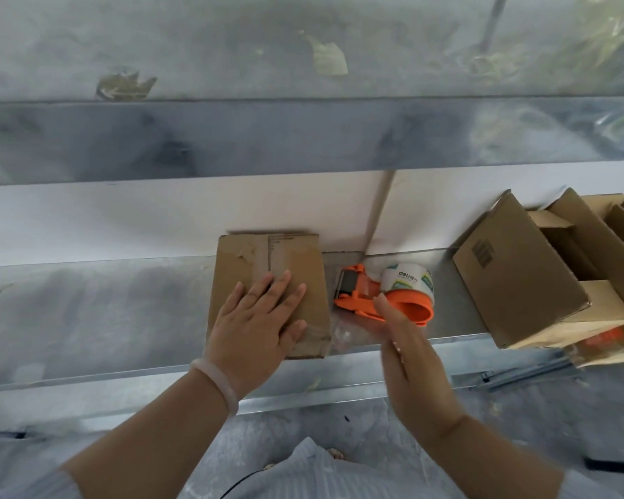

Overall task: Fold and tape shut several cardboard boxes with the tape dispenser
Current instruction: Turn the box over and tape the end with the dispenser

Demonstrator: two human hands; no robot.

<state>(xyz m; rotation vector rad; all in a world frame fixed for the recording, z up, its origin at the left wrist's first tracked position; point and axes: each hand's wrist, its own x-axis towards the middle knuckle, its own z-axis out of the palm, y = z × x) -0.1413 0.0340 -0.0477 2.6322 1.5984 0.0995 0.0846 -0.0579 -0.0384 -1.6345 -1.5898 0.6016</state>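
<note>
A small brown cardboard box [303, 261] stands on the metal shelf, its flaps closed and clear tape running along the top seam. My left hand [256, 325] lies flat on the box top with straight fingers. Just right of the box an orange tape dispenser [371, 297] with a white roll lies on its side. My right hand [415, 369] is edge-on beside it, fingers straight, fingertips touching the dispenser's orange handle; no curled grip shows.
Several open cardboard boxes [519, 271] are stacked at the right end of the metal shelf [87, 318]. A white wall panel rises behind the shelf. Something orange [602, 336] lies under the right boxes. The floor is below, with a rail along the shelf front.
</note>
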